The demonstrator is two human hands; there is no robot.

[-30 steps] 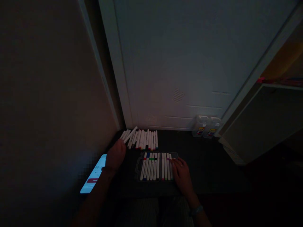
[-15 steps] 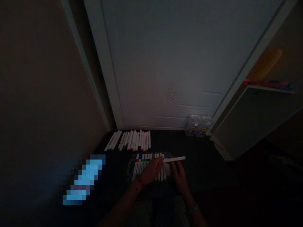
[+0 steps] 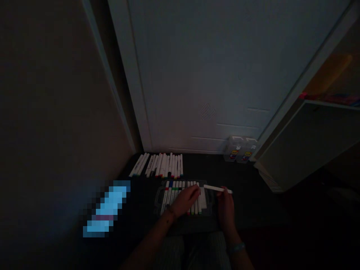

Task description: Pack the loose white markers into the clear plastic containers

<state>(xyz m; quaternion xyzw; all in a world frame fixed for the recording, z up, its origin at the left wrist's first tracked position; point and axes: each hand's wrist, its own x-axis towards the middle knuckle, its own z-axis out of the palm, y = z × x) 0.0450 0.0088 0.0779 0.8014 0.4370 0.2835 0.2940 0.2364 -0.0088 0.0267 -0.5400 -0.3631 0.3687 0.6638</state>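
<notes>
While pinching slim white marker [image 3: 216, 188] in grip of R hand [image 3: 226, 208], holding it slightly tilted, approx. 3 o'clock of clear case [image 3: 209, 202]; can't tell grip of L hand [image 3: 186, 198], over case.

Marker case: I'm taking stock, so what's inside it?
White markers, some with coloured bands, lie inside the case beside a pale patch. The left hand hides part of the lower middle.

The left hand [image 3: 185, 199] partly hides some markers [image 3: 176, 186]; the pixelated blue screen [image 3: 108, 209], perhaps a phone's, is unreadable.
</notes>
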